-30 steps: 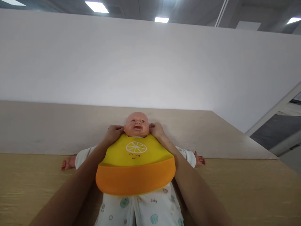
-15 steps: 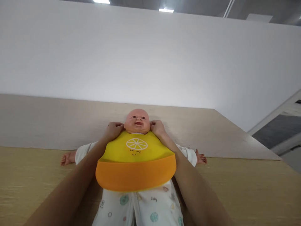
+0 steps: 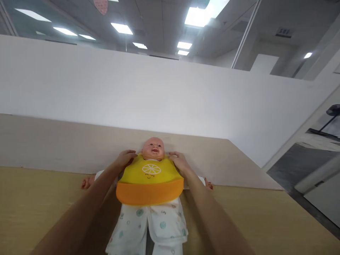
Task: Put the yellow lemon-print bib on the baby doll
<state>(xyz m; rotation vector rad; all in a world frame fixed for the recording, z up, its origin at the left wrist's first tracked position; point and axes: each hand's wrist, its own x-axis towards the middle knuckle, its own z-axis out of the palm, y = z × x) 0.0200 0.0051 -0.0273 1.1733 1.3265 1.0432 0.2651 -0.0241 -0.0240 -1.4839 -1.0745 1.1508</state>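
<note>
Between the two hands, the yellow bib point(image 3: 150, 181) lies over the chest of the face-up doll point(image 3: 153, 147), whose long axis runs away from the wearer along the counter point(image 3: 247, 212). Left hand point(image 3: 125, 158) and right hand point(image 3: 179, 161) sit about equally near, at the bib's upper side edges; pinching or merely resting, I cannot tell.

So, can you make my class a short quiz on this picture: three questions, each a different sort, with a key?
1. Multiple choice: what colour is the pocket of the bib?
A green
B orange
C white
2. True or false: the doll lies face down.
3. Open: where are the left hand and the right hand?

Key:
1. B
2. False; it lies face up.
3. At the upper sides of the bib, one on each side of the doll's neck.
</note>
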